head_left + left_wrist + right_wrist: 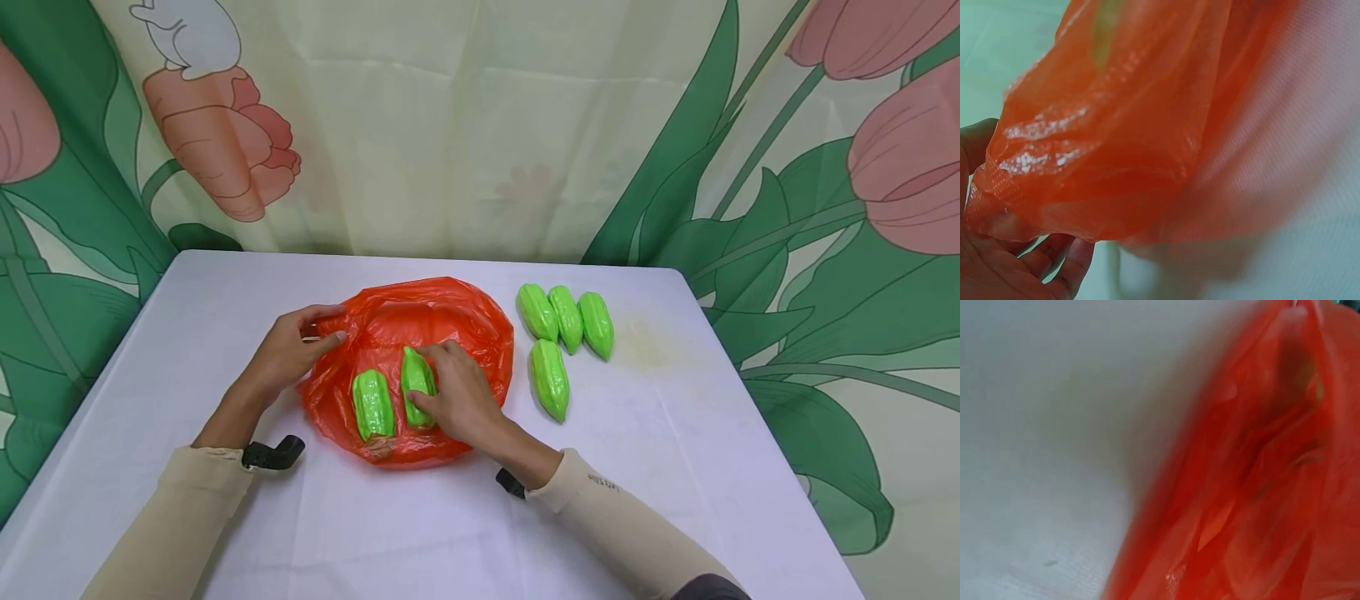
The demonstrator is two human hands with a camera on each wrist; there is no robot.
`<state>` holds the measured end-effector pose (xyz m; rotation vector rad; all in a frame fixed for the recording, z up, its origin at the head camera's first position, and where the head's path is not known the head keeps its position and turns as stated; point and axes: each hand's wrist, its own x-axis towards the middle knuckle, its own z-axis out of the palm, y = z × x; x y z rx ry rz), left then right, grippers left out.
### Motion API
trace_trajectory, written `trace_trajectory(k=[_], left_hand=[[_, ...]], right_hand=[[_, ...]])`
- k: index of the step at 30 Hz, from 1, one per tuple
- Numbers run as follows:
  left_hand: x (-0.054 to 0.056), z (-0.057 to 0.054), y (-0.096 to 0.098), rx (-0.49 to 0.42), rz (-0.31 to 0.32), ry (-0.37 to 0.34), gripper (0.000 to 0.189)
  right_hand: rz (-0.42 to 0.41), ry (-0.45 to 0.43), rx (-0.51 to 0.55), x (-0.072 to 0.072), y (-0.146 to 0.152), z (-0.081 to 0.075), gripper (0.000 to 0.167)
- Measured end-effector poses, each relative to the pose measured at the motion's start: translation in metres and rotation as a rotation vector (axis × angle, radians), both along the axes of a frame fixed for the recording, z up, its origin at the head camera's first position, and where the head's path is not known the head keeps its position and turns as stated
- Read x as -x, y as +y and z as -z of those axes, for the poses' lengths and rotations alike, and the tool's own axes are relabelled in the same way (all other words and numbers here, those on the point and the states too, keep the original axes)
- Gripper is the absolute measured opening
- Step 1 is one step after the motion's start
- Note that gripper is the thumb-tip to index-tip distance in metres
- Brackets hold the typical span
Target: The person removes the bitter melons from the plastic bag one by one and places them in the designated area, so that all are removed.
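Observation:
A red plastic bag (pixel 442 312) lies spread open on the table, its thin film filling much of both wrist views. My left hand (pixel 288 346) holds the bag's left edge, thumb and fingers on either side of the film. Inside the bag, my right hand (pixel 463 393) grips a shiny green star fruit (pixel 417 385) between thumb and fingers. Another star fruit (pixel 372 405) lies to its left within the bag. The right wrist view shows the red film (pixel 1254 506) but not the fingers. In the left wrist view, curled fingers (pixel 1072 265) show below the bag.
Several more green star fruits (pixel 550 379) lie on the white-covered table (pixel 675 467) right of the bag, three of them side by side at the back. A printed curtain (pixel 480 125) hangs behind the table.

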<state>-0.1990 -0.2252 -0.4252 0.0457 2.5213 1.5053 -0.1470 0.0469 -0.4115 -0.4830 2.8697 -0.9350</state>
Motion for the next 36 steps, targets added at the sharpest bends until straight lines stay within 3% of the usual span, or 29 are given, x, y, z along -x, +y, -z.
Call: trace_trajectory(k=[4,11,21,36], left_hand=[[-0.0006,0.0011,-0.0005,0.003,-0.002,0.004,0.057],[-0.0006,0.0,-0.0005,0.009,-0.01,0.002,0.057],[-0.0006,0.0014,0.0004,0.009,-0.007,0.001,0.056],[-0.0011,0.0001,0.0,0.006,-0.009,0.007,0.058]], right_hand=[[0.02,0.022,-0.005,0.003,0.0016,0.0012,0.065],[-0.005,0.056,-0.038,-0.0039,0.0009,0.0032,0.071],[0.011,0.003,-0.053,-0.0035,0.0043,0.0025,0.06],[-0.002,-0.003,-0.022,-0.0028,0.005,0.0022,0.058]])
